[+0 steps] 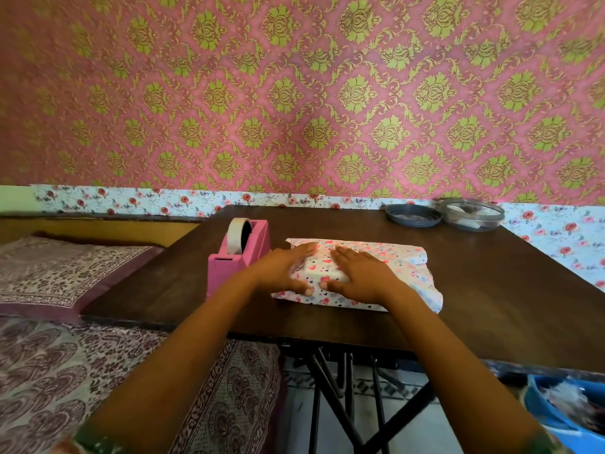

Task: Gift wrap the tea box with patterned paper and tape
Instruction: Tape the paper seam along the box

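Flat hands (284,268) on wrapped box (406,257)

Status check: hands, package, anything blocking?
Left hand and right hand flat on wrapped box. Right end loose. Tape dispenser left, unobstructed.

paper (366,257): white w/ red, pink, blue hearts. dispenser (239,257): pink, tape roll (237,235) off-white. table (491,290): dark brown. wall (294,93): pink w/ green damask. bedsheet (49,371): white, maroon paisley print.
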Motion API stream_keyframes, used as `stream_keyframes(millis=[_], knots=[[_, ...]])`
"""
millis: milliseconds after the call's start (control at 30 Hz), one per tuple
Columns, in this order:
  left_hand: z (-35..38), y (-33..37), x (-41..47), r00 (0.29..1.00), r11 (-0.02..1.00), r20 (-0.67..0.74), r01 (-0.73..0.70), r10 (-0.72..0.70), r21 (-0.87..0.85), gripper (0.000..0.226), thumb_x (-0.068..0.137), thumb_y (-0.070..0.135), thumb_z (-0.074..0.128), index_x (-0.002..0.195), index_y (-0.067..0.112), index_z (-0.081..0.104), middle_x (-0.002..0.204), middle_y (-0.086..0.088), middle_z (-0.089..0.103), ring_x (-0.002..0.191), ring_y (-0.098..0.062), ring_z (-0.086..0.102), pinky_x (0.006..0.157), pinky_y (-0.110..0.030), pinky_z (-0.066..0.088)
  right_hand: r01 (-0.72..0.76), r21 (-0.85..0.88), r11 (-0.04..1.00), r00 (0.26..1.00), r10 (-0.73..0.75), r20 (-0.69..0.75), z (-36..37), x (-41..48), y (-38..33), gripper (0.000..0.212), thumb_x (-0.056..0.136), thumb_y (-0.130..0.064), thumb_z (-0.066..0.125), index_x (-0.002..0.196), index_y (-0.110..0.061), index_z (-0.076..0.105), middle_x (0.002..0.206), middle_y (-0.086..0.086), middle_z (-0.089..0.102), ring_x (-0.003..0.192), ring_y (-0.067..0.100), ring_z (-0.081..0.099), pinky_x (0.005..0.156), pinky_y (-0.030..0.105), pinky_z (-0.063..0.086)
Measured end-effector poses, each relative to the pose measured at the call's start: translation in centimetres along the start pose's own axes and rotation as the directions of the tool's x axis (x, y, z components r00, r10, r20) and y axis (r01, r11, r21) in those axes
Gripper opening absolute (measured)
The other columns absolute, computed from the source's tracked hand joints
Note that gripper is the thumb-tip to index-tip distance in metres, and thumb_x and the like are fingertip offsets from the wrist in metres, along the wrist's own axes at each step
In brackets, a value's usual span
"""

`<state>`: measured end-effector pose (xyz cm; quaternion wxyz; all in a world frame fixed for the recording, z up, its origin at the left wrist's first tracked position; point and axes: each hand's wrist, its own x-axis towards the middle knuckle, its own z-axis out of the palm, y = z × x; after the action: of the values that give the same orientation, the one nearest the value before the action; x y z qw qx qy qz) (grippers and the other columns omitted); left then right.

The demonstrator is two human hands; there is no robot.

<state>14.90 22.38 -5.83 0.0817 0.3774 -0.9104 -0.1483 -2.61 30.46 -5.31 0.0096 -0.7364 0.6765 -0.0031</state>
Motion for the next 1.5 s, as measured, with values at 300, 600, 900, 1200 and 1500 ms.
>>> stream_keyframes(millis=[300, 600, 900, 1200, 1500], knots=[[-6.3, -0.8, -4.0, 0.901, 0.960, -0.340, 0.221, -0.268, -0.171, 0.042, 0.086, 0.026, 0.063, 0.126, 0.014, 0.056, 0.120, -0.006, 0.060, 0.105, -0.022, 0.057, 0.080, -0.029, 0.046, 0.007, -0.005, 1.000, 0.998, -0.008, -0.059, 0.4, -0.5, 0.0, 0.073, 0.093, -0.059, 0.029, 0.150, -0.021, 0.005, 0.158, 0.000, 0.003, 0.145, 0.018, 0.010, 0.116, 0.033, 0.011], [-6.1, -4.1, -6.1, 0.717, 0.732, -0.201, 0.585, -0.668, -0.347, 0.046, 0.091, 0.038, 0.055, 0.113, -0.002, 0.060, 0.108, -0.013, 0.061, 0.081, -0.022, 0.057, 0.063, -0.028, 0.047, -0.002, -0.024, 1.000, 0.997, 0.000, -0.080, 0.9, -0.5, 0.1, 0.074, 0.092, -0.061, 0.027, 0.150, -0.021, 0.003, 0.158, 0.000, 0.002, 0.145, 0.018, 0.010, 0.116, 0.033, 0.011], [-7.1, -2.6, -5.6, 0.660, 0.520, -0.040, 0.551, -0.750, -0.653, 0.032, 0.094, 0.024, 0.052, 0.115, 0.000, 0.049, 0.080, -0.009, 0.048, 0.067, -0.019, 0.051, 0.030, -0.020, 0.045, -0.003, -0.032, 0.999, 0.994, 0.000, -0.107, 1.1, -0.4, 0.1, 0.074, 0.092, -0.062, 0.026, 0.150, -0.021, 0.006, 0.158, 0.000, 0.003, 0.145, 0.018, 0.011, 0.116, 0.034, 0.012], [-7.8, -2.4, -6.2, 0.645, 0.337, 0.050, 0.461, -0.762, -0.821, 0.020, 0.091, 0.021, 0.058, 0.102, 0.006, 0.051, 0.100, -0.011, 0.048, 0.089, -0.023, 0.053, 0.057, -0.039, 0.058, 0.005, -0.044, 0.999, 0.993, -0.010, -0.117, 1.1, -0.5, 0.1, 0.074, 0.092, -0.061, 0.026, 0.150, -0.019, 0.007, 0.158, 0.001, 0.005, 0.145, 0.017, 0.012, 0.116, 0.033, 0.013], [-5.8, -2.3, -7.0, 0.626, 0.256, -0.062, 0.226, -0.778, -0.940, 0.034, 0.090, 0.012, 0.057, 0.123, 0.003, 0.054, 0.097, -0.009, 0.058, 0.088, -0.021, 0.059, 0.056, -0.032, 0.055, 0.008, -0.047, 0.999, 0.992, -0.014, -0.129, 1.1, -0.5, 0.0, 0.074, 0.092, -0.061, 0.026, 0.150, -0.018, 0.007, 0.158, 0.001, 0.005, 0.144, 0.017, 0.013, 0.116, 0.032, 0.014]])
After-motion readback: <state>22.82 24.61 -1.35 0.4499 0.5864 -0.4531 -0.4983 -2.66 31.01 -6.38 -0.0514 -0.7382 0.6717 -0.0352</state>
